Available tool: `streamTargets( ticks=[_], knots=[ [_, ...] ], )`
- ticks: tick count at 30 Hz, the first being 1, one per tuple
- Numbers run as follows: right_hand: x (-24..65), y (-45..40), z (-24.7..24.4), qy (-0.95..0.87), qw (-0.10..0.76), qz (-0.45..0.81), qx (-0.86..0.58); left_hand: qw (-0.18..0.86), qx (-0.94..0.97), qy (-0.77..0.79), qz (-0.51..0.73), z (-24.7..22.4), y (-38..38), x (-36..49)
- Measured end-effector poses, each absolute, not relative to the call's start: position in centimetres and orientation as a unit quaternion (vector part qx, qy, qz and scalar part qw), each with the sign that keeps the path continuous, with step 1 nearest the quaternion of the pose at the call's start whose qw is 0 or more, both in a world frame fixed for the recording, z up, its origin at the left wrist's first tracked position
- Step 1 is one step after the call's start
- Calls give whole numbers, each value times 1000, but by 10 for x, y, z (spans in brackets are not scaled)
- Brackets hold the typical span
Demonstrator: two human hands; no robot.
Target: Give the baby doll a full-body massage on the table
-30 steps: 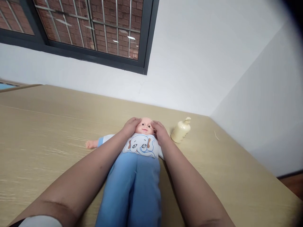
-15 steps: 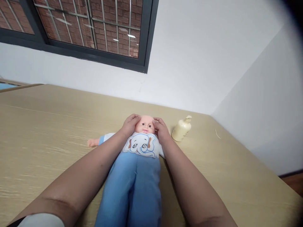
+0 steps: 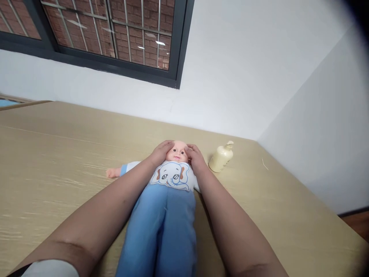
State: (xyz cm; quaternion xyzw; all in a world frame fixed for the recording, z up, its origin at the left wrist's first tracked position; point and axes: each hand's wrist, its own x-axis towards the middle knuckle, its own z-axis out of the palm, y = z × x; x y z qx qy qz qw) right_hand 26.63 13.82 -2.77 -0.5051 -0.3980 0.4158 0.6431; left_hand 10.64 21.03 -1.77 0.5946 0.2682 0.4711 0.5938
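Note:
A baby doll (image 3: 170, 204) lies on its back on the table, in a white top with an elephant patch and blue trousers. Against the left side of its head rests my left hand (image 3: 162, 152), fingers stretched out and laid flat, their tips over the edge of the forehead. My right hand (image 3: 196, 157) lies along the other side of the head, fingers extended and the thumb side near the temple. The doll's ears and the back of its head are hidden. One doll arm sticks out to the left beyond my forearm; the other is mostly covered.
A cream pump bottle (image 3: 221, 157) stands on the wooden table (image 3: 72, 142) to the right of my right hand. Farther right lies a thin pale strand (image 3: 265, 164). White walls border the table's back and right, with a dark-framed barred window (image 3: 115, 34) above.
My left fingers have slid slightly inward over the doll's forehead. The right hand has barely shifted; the doll and bottle stay in place.

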Motion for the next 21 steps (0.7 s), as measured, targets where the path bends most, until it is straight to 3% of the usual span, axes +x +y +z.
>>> streamTargets(
  ticks=[11,16,21],
  knots=[
    [264,138,-26,-429,622,392,-524,643,571,252,444,-17,209,102],
    [262,141,-23,-453,577,375,-567,617,590,294,429,-18,208,103],
    [262,141,-24,-445,584,396,-551,599,601,323,419,-18,208,103]
  ],
)
